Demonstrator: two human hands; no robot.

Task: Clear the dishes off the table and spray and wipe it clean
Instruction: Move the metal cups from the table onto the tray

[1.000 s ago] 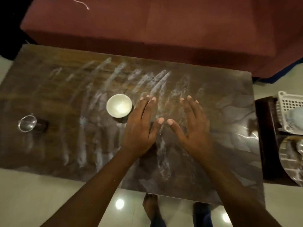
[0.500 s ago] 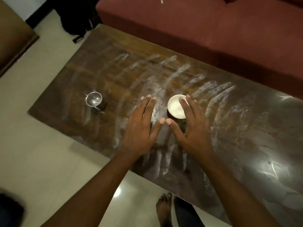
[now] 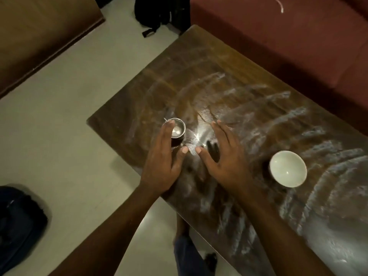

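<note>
Head view: cup (image 3: 178,131) stands near the surface (image 3: 249,92) end, just beside left hand (image 3: 162,158); right hand (image 3: 225,156) hovers; both grips wide, empty. Probably light, rigid, slick steel: encircle its wall.

The table (image 3: 249,90) is dark wood grain with a glossy, reflective top, smeared across with chalky white streaks (image 3: 296,113). At its left end, the small cup (image 3: 177,130) is shiny polished metal. The bowl (image 3: 287,169) on the right looks like smooth, glazed white ceramic. The far sofa (image 3: 278,36) is matt maroon cloth. The floor (image 3: 79,96) is pale and smooth.
</note>
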